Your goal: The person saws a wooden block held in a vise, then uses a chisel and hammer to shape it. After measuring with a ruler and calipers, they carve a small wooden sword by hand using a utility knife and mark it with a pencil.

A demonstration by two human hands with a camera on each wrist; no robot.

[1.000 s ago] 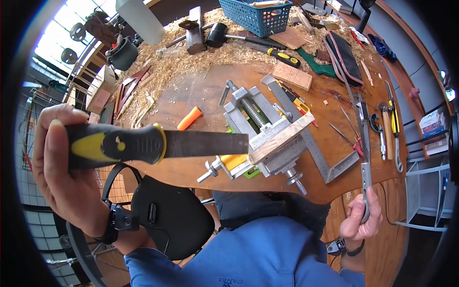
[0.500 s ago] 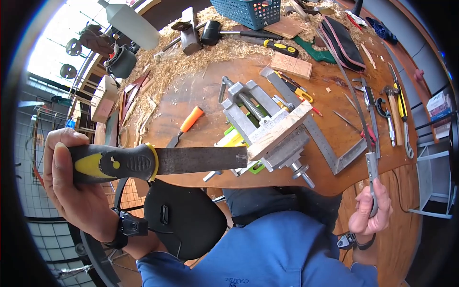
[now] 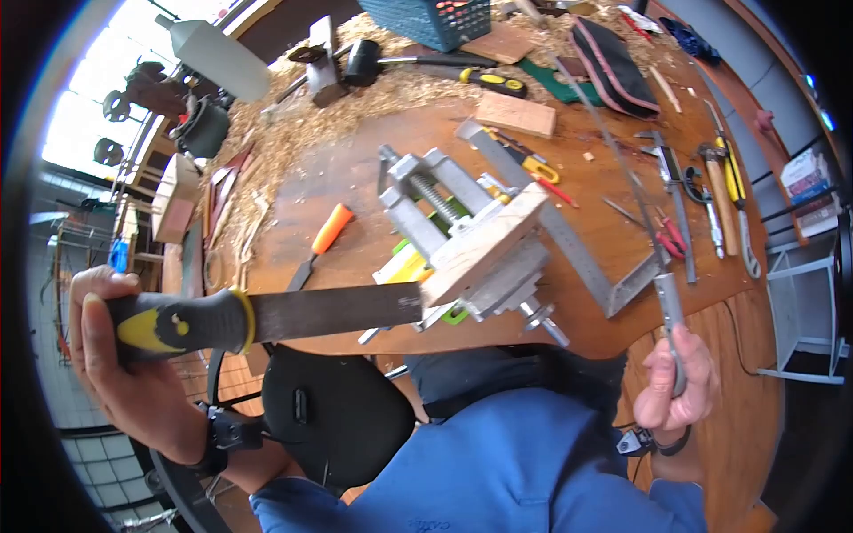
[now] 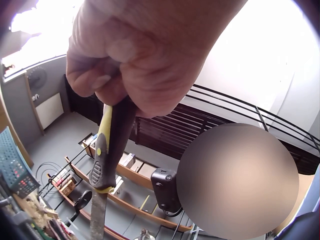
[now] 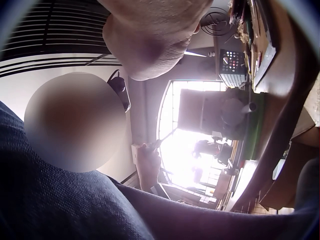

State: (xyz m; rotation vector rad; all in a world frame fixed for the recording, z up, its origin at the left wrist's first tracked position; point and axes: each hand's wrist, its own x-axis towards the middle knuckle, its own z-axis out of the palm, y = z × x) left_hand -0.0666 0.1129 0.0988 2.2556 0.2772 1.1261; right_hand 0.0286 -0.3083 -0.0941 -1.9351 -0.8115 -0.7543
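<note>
Head view: left hand (image 3: 133, 355) is clamping the black-and-yellow handle of a file (image 3: 267, 317), its dark flat blade meeting the wood block (image 3: 484, 253) in the vise (image 3: 462, 240) on the table (image 3: 355, 178). Right hand (image 3: 673, 391) is gripping a saw (image 3: 622, 169). A blue basket (image 3: 426, 13) is holding tools.

Left wrist view: fingers are wrapping the file (image 4: 112, 145) handle.

Right wrist view: right hand (image 5: 155, 30) grip cannot be told.

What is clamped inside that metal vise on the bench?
A pale wooden block sits between the jaws of the vise, its top and near end showing. The file touches that end. The block's lower part is hidden.
</note>
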